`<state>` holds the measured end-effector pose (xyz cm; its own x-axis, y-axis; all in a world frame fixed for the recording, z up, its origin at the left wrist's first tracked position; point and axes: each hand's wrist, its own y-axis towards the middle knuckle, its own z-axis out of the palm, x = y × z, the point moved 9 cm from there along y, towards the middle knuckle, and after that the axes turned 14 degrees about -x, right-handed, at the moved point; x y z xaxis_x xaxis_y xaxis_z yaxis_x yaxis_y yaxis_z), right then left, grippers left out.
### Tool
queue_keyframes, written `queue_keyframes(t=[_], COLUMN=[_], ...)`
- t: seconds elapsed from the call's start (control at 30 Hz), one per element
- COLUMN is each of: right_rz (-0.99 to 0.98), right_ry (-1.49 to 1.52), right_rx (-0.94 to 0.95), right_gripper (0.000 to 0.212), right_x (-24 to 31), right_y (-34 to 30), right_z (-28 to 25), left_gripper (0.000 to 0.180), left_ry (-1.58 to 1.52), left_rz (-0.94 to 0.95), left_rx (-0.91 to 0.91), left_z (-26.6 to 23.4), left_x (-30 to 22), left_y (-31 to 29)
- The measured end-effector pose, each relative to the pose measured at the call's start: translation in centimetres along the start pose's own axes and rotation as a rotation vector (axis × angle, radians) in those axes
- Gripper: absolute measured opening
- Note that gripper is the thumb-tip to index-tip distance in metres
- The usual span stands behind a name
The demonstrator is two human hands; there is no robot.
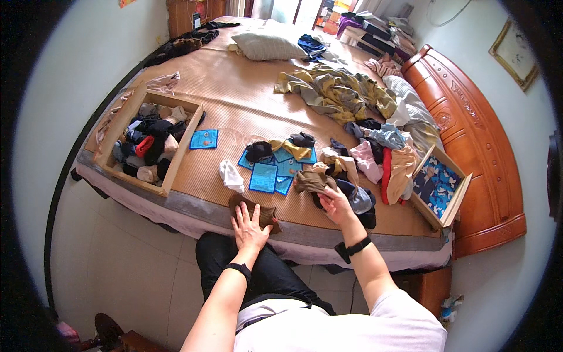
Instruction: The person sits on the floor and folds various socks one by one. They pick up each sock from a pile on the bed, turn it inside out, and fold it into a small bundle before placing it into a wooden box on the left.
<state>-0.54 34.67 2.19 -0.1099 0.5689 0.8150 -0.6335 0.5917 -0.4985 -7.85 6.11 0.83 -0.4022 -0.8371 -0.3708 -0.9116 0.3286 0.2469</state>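
Observation:
My left hand (249, 230) lies flat with fingers spread on a dark brown piece of clothing (267, 217) at the bed's near edge. The brown piece is partly hidden under the palm. To the right, my right hand (335, 205) pinches an olive-brown cloth (314, 182), whose exact kind I cannot make out. That cloth is beside a heap of clothes, near a grey cap-like piece (359, 201). A white sock-like item (231, 176) lies just beyond my left hand. Between the hands and farther off are several flat blue packets (263, 178), some under a black bundle (258, 152).
At left stands a wooden drawer box (172, 170) full of rolled socks. On the right, another wooden drawer (437, 221) with a blue patterned lining sits against the carved headboard (469, 135). A crumpled yellow-grey blanket (346, 91) and a pillow (267, 46) lie farther back.

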Motion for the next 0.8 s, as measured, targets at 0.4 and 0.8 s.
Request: queue_keyframes(t=[0.4, 0.8], right_rz=[-0.797, -0.638], right_ry=[0.093, -0.648], right_rx=[-0.423, 0.709], right_gripper=[0.019, 0.041], right_x=[5.3, -4.7], right_y=[-11.5, -29.2], right_z=[-3.3, 14.6], left_gripper=[0.057, 0.068], left_ry=[-0.501, -1.754], left_rz=[-0.027, -0.205], left_rx=[-0.065, 0.763], left_z=[-2.2, -13.3], left_x=[2.1, -3.4], left_y=[-2.7, -10.2])
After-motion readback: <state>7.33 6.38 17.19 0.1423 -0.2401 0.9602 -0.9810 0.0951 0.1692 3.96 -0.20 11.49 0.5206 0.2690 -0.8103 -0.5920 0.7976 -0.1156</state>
